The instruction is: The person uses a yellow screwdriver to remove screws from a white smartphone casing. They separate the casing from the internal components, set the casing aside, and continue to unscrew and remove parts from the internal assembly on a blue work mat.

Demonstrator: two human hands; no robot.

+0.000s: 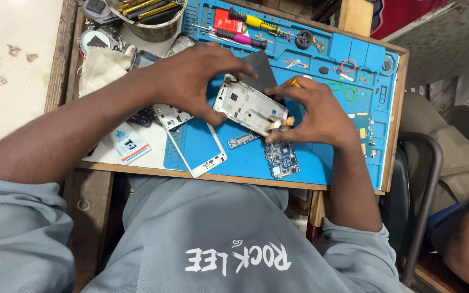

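Note:
My left hand (194,81) grips the left end of a white phone frame (248,106), held tilted above a blue work mat (321,157). My right hand (313,111) holds the frame's right end, fingertips pinching at its lower right corner where small orange flex parts show. A thin yellow-tipped tool (295,82) pokes out from behind the right hand. A dark flat panel (261,68) lies just behind the frame.
On the mat lie a white front bezel (196,149), a blue circuit board (283,158), a small strip board (242,140) and screwdrivers (245,30). A metal tin (153,19) of tools stands at the back left. A cloth pouch (101,68) and a card (128,144) lie left.

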